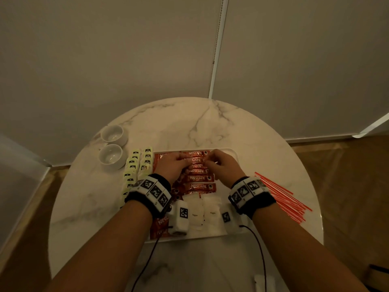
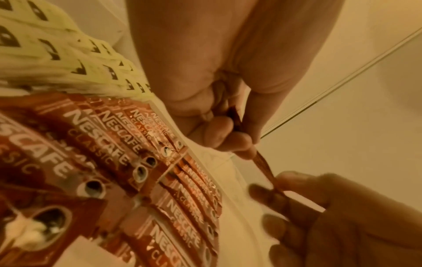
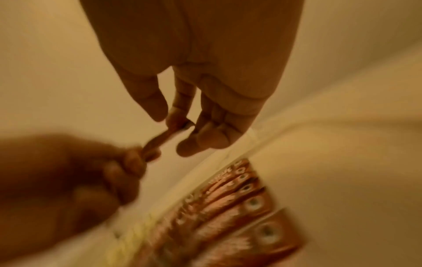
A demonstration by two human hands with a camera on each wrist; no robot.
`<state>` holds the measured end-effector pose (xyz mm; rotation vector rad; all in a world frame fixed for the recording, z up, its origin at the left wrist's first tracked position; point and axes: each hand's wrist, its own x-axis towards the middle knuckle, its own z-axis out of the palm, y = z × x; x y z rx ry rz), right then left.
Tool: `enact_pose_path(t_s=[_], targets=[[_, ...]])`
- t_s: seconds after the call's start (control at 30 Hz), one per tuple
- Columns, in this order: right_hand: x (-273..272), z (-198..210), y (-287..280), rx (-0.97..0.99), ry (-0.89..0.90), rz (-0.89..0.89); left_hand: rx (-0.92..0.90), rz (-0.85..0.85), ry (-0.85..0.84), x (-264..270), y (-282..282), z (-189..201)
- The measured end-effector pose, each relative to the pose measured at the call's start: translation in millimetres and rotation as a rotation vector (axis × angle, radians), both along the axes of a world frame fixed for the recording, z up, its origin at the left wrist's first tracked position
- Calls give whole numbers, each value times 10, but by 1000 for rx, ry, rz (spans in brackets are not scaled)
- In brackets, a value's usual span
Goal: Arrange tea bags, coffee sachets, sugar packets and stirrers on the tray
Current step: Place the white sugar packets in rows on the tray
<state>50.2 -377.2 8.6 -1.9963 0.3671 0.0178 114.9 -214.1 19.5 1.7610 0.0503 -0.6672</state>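
A white tray (image 1: 232, 154) lies on a round marble table. Red coffee sachets (image 1: 200, 186) fill its middle in overlapping rows, also seen in the left wrist view (image 2: 114, 144). Both hands hover over the tray's far end. My left hand (image 1: 174, 163) (image 2: 235, 137) pinches one end of a single coffee sachet (image 2: 262, 162) (image 3: 160, 139). My right hand (image 1: 223, 165) (image 3: 175, 122) pinches its other end. Yellow-green tea bags (image 1: 136, 165) lie in two columns left of the sachets. White sugar packets (image 1: 210, 209) sit at the near end. Red stirrers (image 1: 282, 197) lie loose on the table to the right.
Two white cups (image 1: 113, 133) (image 1: 110, 155) stand at the back left of the table (image 1: 200, 123). Walls close in behind it. Black cables run from both wrists toward the near edge.
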Motion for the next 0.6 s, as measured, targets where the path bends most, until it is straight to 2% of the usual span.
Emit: enact_pose_path(t_s=[0.1, 0.17, 0.33, 0.6], targets=[[140, -41, -63, 289, 32, -177, -19, -2, 19, 66, -31, -72], [260, -81, -81, 317, 58, -227, -5, 21, 15, 110, -47, -110], [496, -201, -108, 178, 151, -256, 119, 102, -45, 211, -52, -191], [591, -272, -155, -122, 250, -173, 213, -14, 19, 239, -80, -234]])
